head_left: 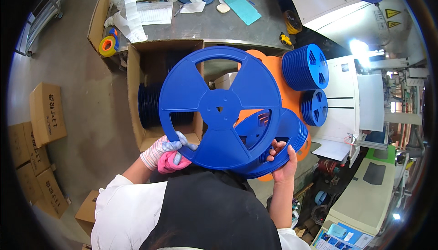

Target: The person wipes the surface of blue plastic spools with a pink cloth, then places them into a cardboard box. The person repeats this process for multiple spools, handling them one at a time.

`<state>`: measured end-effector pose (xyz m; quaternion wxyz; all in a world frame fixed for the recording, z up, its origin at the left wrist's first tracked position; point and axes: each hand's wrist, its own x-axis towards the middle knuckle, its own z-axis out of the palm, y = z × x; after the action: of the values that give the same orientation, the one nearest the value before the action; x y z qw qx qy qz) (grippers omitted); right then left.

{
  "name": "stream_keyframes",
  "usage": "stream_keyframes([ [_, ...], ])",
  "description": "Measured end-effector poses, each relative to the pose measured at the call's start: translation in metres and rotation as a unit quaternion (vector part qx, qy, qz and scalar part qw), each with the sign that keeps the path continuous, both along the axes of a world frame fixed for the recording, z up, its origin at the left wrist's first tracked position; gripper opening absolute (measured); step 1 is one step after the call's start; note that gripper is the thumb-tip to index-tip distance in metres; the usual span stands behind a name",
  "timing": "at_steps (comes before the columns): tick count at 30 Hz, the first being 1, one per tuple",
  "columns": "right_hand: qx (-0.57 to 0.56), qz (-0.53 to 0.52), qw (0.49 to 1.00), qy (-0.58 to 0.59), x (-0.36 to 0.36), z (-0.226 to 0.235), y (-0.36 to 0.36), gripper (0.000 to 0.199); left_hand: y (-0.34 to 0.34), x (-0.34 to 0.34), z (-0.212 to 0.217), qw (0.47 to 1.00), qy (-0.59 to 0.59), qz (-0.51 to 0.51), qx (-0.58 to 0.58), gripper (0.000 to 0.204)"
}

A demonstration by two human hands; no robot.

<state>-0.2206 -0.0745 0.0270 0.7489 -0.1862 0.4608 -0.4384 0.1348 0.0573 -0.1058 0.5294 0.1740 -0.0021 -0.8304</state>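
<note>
Head view, looking down. Blue reel (220,107), large, flat, three-spoke w/ centre hub, held up face-on in front of the chest, roughly vertical, covering most of the mid-frame.

L hand (168,152): gloved (white/blue knit, pink at palm), fingers curled closed over the reel's lower-left rim. Firm grip on the reel.

R hand (281,155): bare, fingers closed around the edge of a stack of blue reels (278,145) sitting just behind and to the right of the held reel, lower-right. Whether the R fingertips also touch the front reel: cannot tell, overlap hides it.

Behind the stack: orange round surface (283,90), partly covered.

Surroundings:
- Open cardboard box (137,94) on the floor, left of the reel, w/ dark reels (150,106) stood on edge inside.
- Two more stacks of blue reels on edge, upper right: larger (306,66), smaller (315,107) just below it, both against a white machine (346,99).
- Tabletop (219,21) at top: paper strips, tape rolls, teal sheet (244,9).
- Orange/yellow tape roll (107,46) at the tabletop's left corner.
- Closed cartons (45,113) stacked on the floor, far left.
</note>
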Motion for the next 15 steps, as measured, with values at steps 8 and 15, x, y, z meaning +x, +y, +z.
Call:
stream_keyframes([
  [8, -0.013, -0.011, 1.000, -0.003, -0.002, -0.005, 0.001, 0.031, -0.002, 0.003, 0.016, 1.000, -0.004, -0.022, 0.021, 0.020],
  [15, -0.023, -0.047, 0.999, 0.011, 0.002, -0.008, 0.003, 0.030, -0.017, -0.001, 0.048, 0.978, -0.208, -0.016, -0.005, 0.017],
])
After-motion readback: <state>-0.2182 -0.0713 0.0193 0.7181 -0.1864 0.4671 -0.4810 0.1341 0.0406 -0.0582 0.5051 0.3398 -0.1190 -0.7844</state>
